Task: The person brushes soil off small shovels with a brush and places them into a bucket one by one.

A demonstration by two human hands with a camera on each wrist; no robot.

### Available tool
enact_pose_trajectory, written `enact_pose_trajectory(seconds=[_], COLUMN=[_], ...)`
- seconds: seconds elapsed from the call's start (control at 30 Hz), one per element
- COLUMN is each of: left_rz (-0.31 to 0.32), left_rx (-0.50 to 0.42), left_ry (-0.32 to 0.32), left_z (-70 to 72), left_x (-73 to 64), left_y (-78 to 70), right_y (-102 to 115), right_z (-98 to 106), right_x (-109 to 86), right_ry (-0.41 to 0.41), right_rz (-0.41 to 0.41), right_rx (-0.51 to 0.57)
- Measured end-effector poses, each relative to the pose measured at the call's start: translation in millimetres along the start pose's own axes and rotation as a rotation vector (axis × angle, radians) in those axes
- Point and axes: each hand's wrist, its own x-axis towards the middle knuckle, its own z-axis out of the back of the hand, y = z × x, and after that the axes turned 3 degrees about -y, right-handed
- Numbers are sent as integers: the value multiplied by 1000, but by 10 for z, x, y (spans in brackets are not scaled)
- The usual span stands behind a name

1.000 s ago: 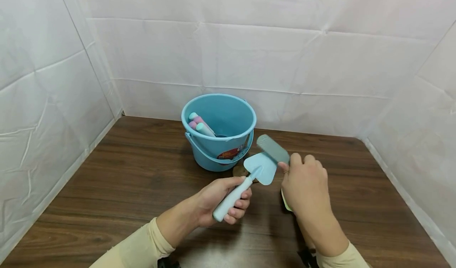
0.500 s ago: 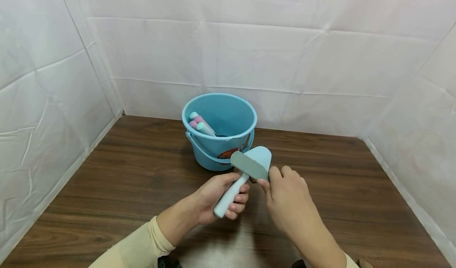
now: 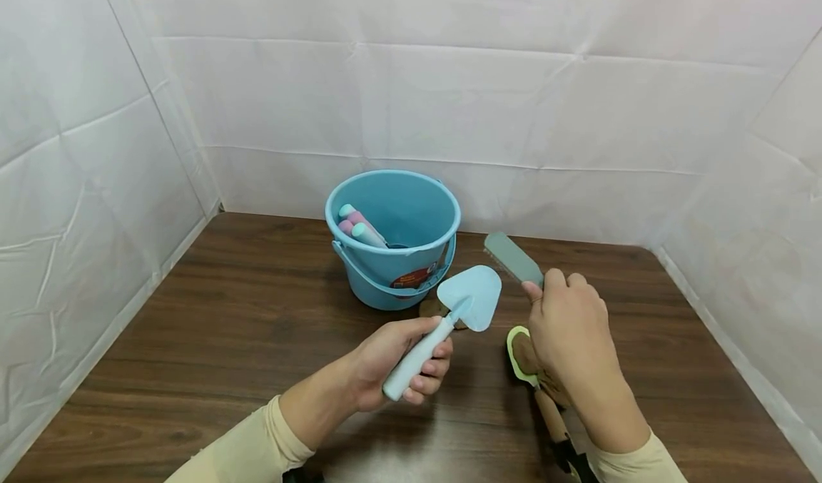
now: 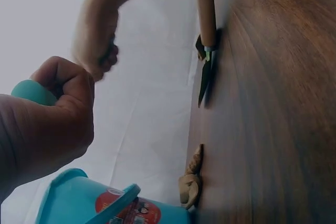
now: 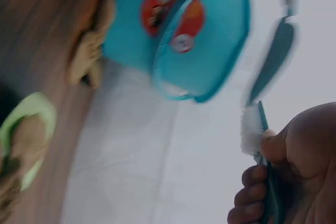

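Observation:
My left hand [image 3: 379, 365] grips the pale handle of a small light-blue hand trowel [image 3: 474, 296], its blade pointing up and to the right. In the left wrist view only the handle's rounded end [image 4: 32, 92] sticks out of the fist. Held in my right hand [image 3: 574, 333] is a grey-green scrubbing brush [image 3: 514, 256], whose white bristles [image 5: 251, 129] face the trowel in the right wrist view. In the head view, brush and blade are apart, the brush to the right. Most of the brush's handle is hidden by the fingers.
A blue bucket [image 3: 399, 272] with several pink and mint handles [image 3: 362, 226] inside stands at the back. Beside its base lies a brown lump [image 3: 433, 310]. Under my right hand, a yellow-green hand trowel [image 3: 525, 377] with a wooden handle lies on the table near brown clumps.
The brush crossed leftward over the trowel's blade and neck, then came back right and off it. The left hand with the trowel has hardly moved. The yellow-green trowel is uncovered again.

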Motion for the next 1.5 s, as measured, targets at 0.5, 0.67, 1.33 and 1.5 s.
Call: enact_pose_trajectory(seconds=[0.5,0.67,1.33,1.5], left_rz=[-17,-11,-43,-32], left_rx=[28,61,156,165], left_ry=[-84,-100,-150,-132], left_z=[6,-13,-43,-41], left_x=[7,-10,1,-2], left_y=[9,7,17,32], right_y=[333,68,303,19], right_z=[17,4,-44,-56], right_x=[-151,-6,-124,32], right_ry=[64,117,79,105], right_rz=[113,22,100,-14], right_rx=[-17,39,49,47])
